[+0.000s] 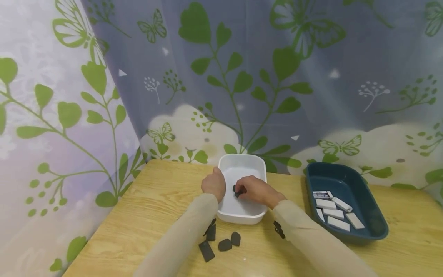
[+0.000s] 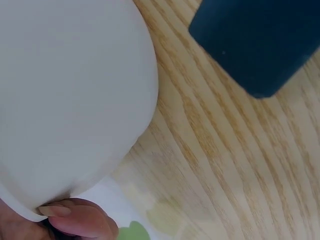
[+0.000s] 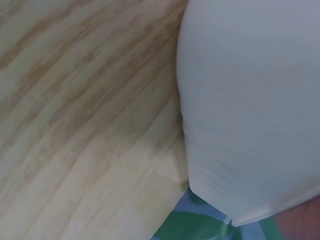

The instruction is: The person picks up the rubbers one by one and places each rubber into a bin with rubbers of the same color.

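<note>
In the head view my left hand (image 1: pixel 214 184) is at the left rim of a white plastic basin (image 1: pixel 242 220), most of its fingers hidden. Its fingertip shows at the rim in the left wrist view, with a small dark piece (image 2: pixel 57 233) tucked against it. My right hand (image 1: pixel 256 189) reaches inside the basin and pinches a small black piece (image 1: pixel 237 193) between curled fingers. Black pieces lie on the table near my left sleeve: a rectangular piece (image 1: pixel 206 251), another partly covered piece (image 1: pixel 211 232), and two round-ended pieces (image 1: pixel 225 244).
To the right stands a dark teal basin (image 1: pixel 372 209) with several white blocks (image 1: pixel 338 224) and a printed block (image 1: pixel 322 194). The wooden table (image 1: pixel 166 184) meets a patterned curtain (image 1: pixel 221 96) behind and on the left.
</note>
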Demonstrator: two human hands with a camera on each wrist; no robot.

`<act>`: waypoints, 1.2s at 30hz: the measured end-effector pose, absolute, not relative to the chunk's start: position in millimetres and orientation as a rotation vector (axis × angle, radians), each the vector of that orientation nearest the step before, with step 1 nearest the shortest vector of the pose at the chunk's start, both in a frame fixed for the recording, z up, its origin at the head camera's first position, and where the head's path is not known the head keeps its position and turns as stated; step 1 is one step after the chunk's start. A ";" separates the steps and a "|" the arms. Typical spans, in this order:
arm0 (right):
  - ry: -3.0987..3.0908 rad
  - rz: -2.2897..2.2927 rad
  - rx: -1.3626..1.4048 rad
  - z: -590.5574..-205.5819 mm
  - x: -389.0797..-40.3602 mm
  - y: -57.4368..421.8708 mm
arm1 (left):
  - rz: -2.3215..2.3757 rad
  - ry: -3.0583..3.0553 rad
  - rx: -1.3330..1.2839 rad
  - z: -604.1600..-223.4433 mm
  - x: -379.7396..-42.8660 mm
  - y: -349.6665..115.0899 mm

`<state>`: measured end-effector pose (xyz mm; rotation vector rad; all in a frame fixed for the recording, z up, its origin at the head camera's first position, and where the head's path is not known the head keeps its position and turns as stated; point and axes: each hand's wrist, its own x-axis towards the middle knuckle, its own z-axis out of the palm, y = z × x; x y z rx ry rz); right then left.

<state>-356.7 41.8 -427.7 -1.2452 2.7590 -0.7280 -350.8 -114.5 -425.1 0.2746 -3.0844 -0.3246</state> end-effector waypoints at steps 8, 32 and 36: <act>2.816 -0.646 -1.328 -433.9 -353.7 38.7 | -0.315 -3.075 0.270 -426.1 -350.6 -116.4; 2.914 -0.551 -1.283 -432.3 -347.5 41.6 | -0.330 -3.086 0.262 -422.7 -349.2 -114.4; 2.903 -0.776 -1.251 -429.2 -344.7 43.9 | -0.303 -3.093 0.255 -423.3 -348.2 -114.1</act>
